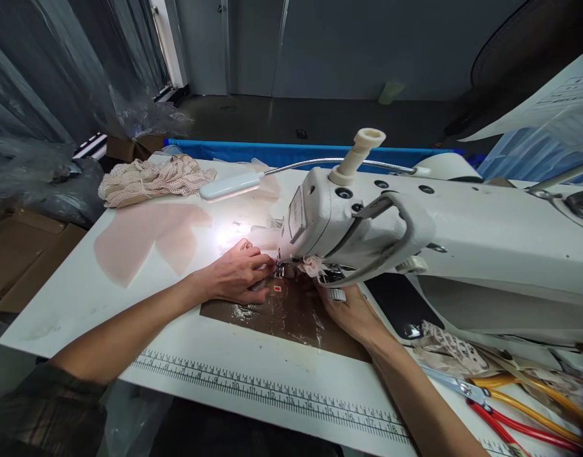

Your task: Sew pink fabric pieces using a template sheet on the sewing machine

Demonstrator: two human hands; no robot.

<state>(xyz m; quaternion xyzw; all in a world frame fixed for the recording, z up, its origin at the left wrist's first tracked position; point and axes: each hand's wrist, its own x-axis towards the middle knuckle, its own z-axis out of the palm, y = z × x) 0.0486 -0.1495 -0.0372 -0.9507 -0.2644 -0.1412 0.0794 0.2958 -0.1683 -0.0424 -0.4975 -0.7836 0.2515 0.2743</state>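
A white sewing machine (pixel 315 209) stands over the table, its presser foot (pixel 279 271) low over a brown, shiny plate covering (pixel 291 311). My left hand (pixel 239 274) is just left of the presser foot, fingers bent and closed on a pale sheer fabric (pixel 265 238) that runs beside the needle area. To the right of the foot, my right hand (pixel 351 311) rests on the brown covering. Its fingertips are hidden behind the machine head and a knob, so I cannot see what they touch. A small red mark (pixel 277 289) shows in front of the foot.
Sheer pink fabric pieces (pixel 139 238) lie on the table's left, with a lace bundle (pixel 153 181) behind. A lit lamp (pixel 232 186) hangs over the work. Yellow-handled scissors (pixel 534 406), red-handled cutters (pixel 501 419) and a black phone-like slab (pixel 401 301) lie right. A printed ruler (pixel 272 397) lines the front edge.
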